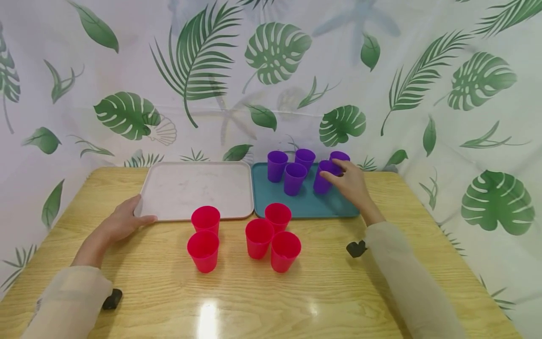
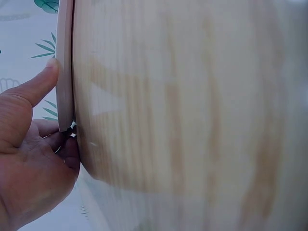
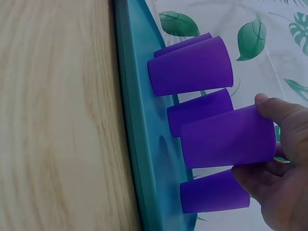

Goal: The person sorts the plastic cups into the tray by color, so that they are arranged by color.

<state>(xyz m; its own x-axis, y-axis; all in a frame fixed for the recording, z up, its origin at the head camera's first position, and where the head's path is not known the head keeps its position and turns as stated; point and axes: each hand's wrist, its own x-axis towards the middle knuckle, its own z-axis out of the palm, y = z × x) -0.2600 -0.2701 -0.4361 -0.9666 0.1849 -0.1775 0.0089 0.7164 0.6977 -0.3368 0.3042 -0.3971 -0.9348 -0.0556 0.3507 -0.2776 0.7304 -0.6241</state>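
My right hand [image 1: 350, 181] grips a purple cup [image 1: 322, 182] near its rim, over the right part of the teal tray [image 1: 271, 207]. In the right wrist view the thumb and fingers hold this cup [image 3: 226, 137] at its rim end; whether its base touches the tray I cannot tell. Several other purple cups [image 1: 294, 179] stand upright on that tray. My left hand [image 1: 123, 219] holds the near left corner of the white tray [image 1: 199, 188]. In the left wrist view its thumb lies against the tray's rim [image 2: 65, 91], with the fingers curled at the corner.
Several red cups [image 1: 285, 252] stand upright on the wooden table [image 1: 169, 301], in front of the two trays. The trays lie side by side at the table's back edge. Behind hangs a leaf-patterned cloth [image 1: 271, 103].
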